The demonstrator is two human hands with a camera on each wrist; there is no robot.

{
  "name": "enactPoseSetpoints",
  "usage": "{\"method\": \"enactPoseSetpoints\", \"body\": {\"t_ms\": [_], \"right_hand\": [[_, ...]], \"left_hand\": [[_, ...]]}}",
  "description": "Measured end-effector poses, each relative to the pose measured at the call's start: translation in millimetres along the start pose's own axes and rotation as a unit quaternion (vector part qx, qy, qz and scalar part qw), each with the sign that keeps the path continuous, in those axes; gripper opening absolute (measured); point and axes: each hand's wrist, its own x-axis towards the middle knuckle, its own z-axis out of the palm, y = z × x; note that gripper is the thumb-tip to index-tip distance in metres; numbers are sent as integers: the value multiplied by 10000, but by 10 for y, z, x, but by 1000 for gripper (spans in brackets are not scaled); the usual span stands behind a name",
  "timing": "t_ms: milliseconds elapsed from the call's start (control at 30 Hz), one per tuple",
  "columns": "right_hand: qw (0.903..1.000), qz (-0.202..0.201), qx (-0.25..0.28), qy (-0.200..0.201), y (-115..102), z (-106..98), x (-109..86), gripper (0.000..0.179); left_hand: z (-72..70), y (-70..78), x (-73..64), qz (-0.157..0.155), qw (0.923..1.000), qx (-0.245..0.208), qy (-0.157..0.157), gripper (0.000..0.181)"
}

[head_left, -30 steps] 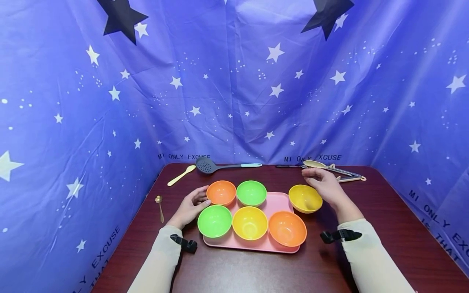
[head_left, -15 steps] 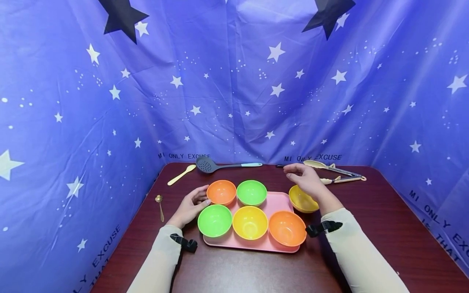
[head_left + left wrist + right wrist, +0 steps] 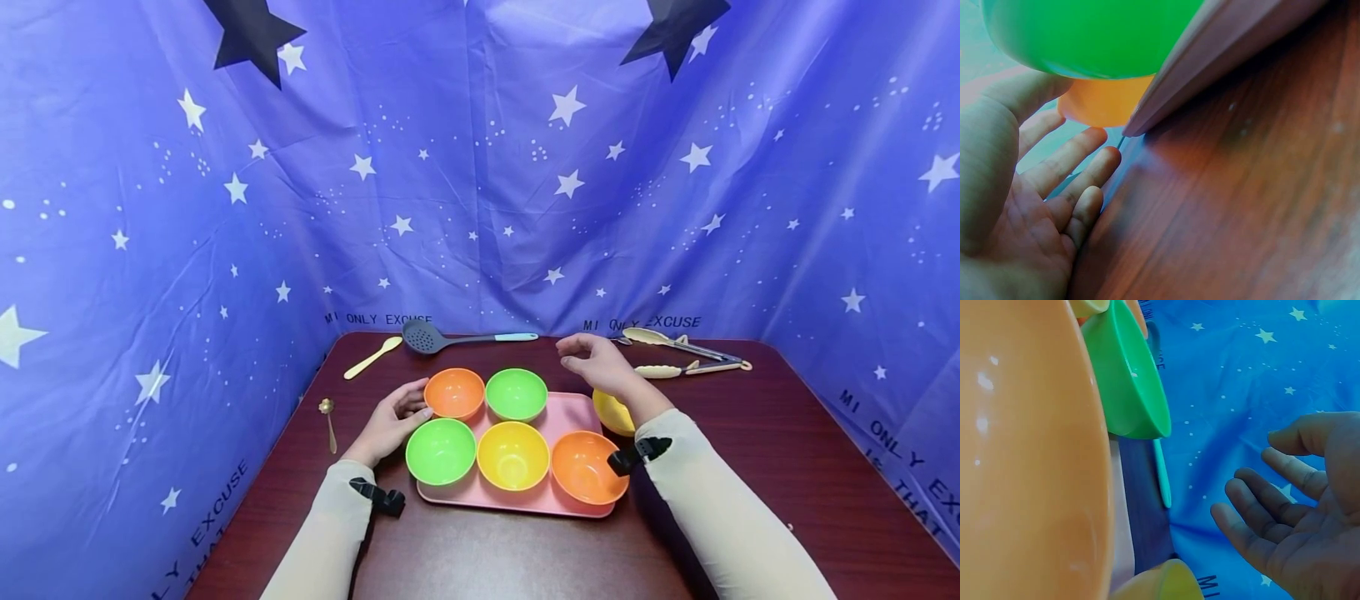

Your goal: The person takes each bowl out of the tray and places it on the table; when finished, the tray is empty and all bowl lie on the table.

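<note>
My left hand (image 3: 390, 423) is at the left side of a pink tray (image 3: 566, 414). Its fingers are loosely bent beside the back orange bowl (image 3: 454, 393), and the thumb is near the front green bowl (image 3: 441, 452); both bowls show in the left wrist view. The tray also bears another green bowl (image 3: 517, 394), a yellow bowl (image 3: 513, 456) and a front orange bowl (image 3: 585, 465). Nothing is in my right hand (image 3: 602, 367), raised past the tray's back right corner with fingers spread loosely. Its forearm partly hides a second yellow bowl (image 3: 611, 412) off the tray's right side.
Along the back lie a pale yellow spoon (image 3: 372, 358), a grey skimmer (image 3: 425, 338) and tongs (image 3: 705, 354) with cream tips. A small gold spoon (image 3: 330, 425) lies at the left. A starry blue curtain (image 3: 480, 192) surrounds the dark wood table (image 3: 787, 467).
My right hand has moved left, from above the right yellow bowl's far side toward the tray's back right corner; its forearm now covers part of that bowl. My left hand has stayed put.
</note>
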Motion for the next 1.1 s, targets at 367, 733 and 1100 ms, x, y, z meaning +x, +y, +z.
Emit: {"method": "enactPoseSetpoints", "body": {"t_ms": [367, 733, 1100], "right_hand": [[9983, 147, 26, -558, 13, 146, 82, 35], [9928, 341, 244, -1124, 46, 281, 139, 36], [9887, 335, 459, -1384, 47, 362, 151, 38]], "left_hand": [[0, 21, -2, 5, 10000, -88, 10, 60], [17, 70, -4, -155, 9999, 17, 48, 59], [22, 349, -106, -15, 9999, -64, -98, 61]]}}
